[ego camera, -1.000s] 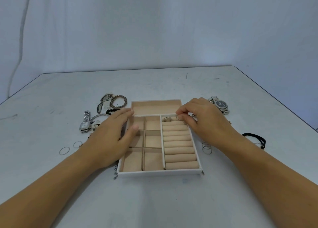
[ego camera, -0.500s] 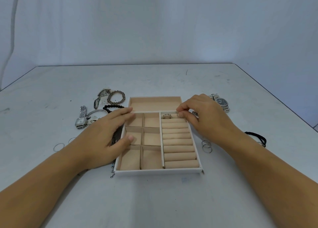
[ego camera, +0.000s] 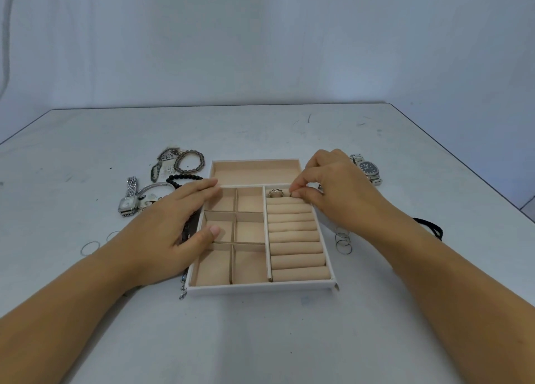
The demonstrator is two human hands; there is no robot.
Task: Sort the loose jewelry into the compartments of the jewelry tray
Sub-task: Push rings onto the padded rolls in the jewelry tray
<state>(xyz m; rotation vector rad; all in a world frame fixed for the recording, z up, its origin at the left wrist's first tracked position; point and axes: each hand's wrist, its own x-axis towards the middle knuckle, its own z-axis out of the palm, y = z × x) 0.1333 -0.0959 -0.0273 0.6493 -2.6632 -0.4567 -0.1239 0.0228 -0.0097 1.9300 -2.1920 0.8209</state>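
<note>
The right hand has thumb and forefinger pressed together at the far end of the ring rolls, pinching what looks like a thin ring. The ring is so fine that little of it shows between the fingertips. It sits at the slot behind the farthest roll, just beside a chunkier ring already seated in that slot. The left hand lies flat with straight fingers along the left rim of the jewelry tray, its thumb dipping into the middle-left compartment and holding nothing; it appears to steady the tray. The step in hand looks like seating a ring in the roll section, early in the sort, since the six square compartments and the long far compartment show only bare lining. Loose pieces lie around the tray: more thin rings just beside the right wall, a dark-faced watch behind the right hand, and a black cord partly hidden by the right forearm. On the left are a silver watch, a bead bracelet, a black bead bracelet, thin hoops, and a chain at the near-left corner. The next move calls for pushing the ring down until the rolls grip it, then letting go without dragging it or its neighbour back out.
</note>
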